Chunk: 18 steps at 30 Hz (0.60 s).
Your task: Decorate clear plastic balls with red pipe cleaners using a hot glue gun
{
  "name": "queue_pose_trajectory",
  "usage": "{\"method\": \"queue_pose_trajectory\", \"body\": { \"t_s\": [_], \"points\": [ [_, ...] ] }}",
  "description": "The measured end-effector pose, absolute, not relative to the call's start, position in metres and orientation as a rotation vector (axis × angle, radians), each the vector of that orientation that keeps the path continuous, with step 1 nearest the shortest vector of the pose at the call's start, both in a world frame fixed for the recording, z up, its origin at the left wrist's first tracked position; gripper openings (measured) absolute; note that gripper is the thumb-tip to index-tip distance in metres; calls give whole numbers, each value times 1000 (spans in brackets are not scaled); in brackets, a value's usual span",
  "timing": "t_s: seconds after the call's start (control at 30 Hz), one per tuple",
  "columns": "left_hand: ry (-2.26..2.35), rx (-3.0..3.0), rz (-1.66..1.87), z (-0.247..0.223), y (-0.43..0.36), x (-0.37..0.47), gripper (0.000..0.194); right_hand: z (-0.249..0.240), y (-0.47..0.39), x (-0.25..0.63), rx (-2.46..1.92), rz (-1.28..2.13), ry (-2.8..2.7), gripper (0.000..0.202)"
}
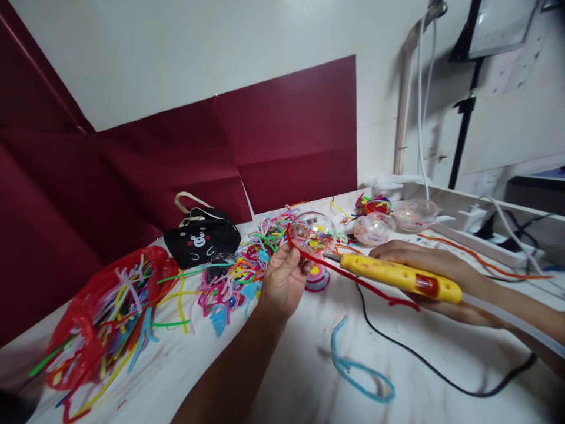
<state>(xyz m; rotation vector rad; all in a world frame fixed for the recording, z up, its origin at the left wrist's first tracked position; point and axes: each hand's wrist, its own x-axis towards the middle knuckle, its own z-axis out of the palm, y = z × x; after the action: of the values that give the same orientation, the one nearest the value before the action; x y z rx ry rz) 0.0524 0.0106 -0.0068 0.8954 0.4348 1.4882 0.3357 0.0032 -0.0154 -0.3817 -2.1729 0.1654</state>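
My left hand (285, 282) pinches a clear plastic dome (314, 227) at its lower edge. A red pipe cleaner (348, 274) runs along the dome's left rim, and its loose end stretches right, passing below the glue gun. In my right hand (419, 259) is a yellow hot glue gun (388, 274), its metal nozzle close to the dome's lower rim by the red pipe cleaner. Whether the nozzle touches is not clear. A whitish glue stick (507, 321) sticks out of the gun's back. A looped blue pipe cleaner (364, 377) lies on the table below my hands.
A red plastic bag (154, 265) full of pipe cleaners lies left, beside a black bear-face bag (198, 238). Colourful pipe-cleaner pieces (220, 294) are heaped behind my left hand. Clear balls (374, 228) and a power strip (489, 235) stand right. A black cord (410, 347) crosses the table (304, 377).
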Motion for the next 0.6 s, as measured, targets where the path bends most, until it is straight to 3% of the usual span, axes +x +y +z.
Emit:
{"method": "queue_pose_trajectory", "body": {
  "t_s": [0.6],
  "points": [
    [445,909,1518,-6,4,60,32,-31,1,319,-473,194,-2181,39]
  ]
}}
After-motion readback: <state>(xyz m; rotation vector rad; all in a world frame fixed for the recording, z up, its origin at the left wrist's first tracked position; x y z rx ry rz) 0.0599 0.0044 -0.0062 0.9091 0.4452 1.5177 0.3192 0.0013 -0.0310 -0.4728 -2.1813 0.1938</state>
